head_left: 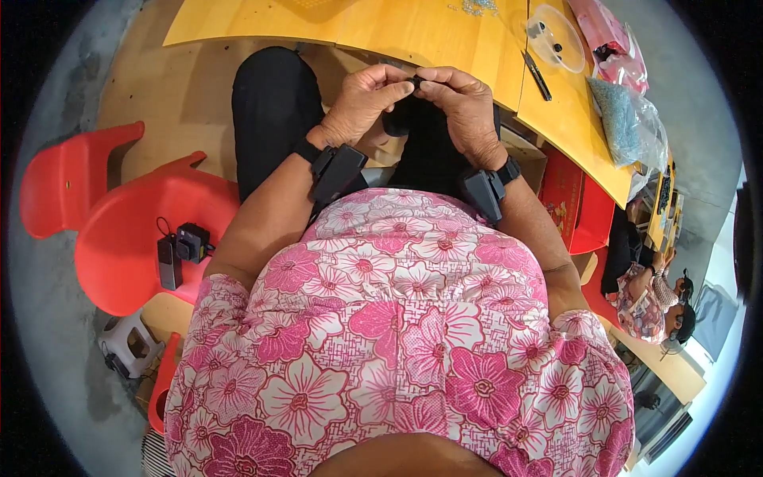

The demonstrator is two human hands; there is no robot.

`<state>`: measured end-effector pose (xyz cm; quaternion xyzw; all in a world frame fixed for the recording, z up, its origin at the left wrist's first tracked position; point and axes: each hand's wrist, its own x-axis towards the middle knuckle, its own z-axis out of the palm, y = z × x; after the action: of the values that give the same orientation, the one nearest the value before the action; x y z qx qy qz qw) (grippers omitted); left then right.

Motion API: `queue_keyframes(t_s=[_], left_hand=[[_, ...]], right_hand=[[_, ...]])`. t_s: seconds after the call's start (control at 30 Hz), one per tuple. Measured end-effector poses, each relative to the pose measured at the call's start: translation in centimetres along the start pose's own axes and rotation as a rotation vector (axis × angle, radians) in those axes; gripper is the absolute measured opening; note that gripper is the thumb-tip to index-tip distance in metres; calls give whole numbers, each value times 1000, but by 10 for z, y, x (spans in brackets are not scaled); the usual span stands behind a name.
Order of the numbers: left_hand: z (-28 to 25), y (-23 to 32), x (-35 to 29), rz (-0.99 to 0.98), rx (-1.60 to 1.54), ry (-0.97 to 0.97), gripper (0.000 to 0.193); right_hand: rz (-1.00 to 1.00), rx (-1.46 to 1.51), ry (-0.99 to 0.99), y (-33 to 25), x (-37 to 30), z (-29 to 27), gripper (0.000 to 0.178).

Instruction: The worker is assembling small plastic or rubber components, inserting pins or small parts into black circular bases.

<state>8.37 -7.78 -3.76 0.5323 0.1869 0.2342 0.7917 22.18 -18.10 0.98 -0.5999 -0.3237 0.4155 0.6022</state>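
Note:
My left hand (367, 102) and my right hand (463, 107) meet over my lap, just off the near edge of the yellow table (381, 28). Thumbs and forefingers of both hands pinch a small black piece (416, 81) between them. Its exact kind is too small to make out, and the fingertips hide part of it. A dark wristband with a black box sits on each wrist. To the right on the table lie a black pen (537, 77) and a clear round tub (579, 57) holding a few small black parts.
A clear bag of pale blue-grey pellets (616, 119) and a pink bag (604, 28) lie at the table's right edge. Small clear bits (477, 7) are scattered at the back. A red chair (119, 254) at left carries black devices (169, 262). Another person (644, 306) sits far right.

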Motion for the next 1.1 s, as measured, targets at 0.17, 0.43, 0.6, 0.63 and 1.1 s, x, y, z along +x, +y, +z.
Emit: queue_keyframes(t_s=[0.17, 0.43, 0.6, 0.63, 1.1], left_hand=[[0, -1, 1, 8, -7, -15, 17], [1, 0, 0, 16, 15, -8, 16], [0, -1, 0, 29, 34, -13, 15], [0, 0, 0, 38, 49, -4, 15], [-2, -3, 1, 46, 62, -22, 16]], right_hand=[[40, 79, -31, -1, -1, -2, 19], [41, 27, -33, -4, -1, -3, 17], [36, 20, -13, -4, -1, -2, 16], [29, 14, -15, -4, -1, -2, 16], [72, 47, -41, 1, 2, -8, 17]])
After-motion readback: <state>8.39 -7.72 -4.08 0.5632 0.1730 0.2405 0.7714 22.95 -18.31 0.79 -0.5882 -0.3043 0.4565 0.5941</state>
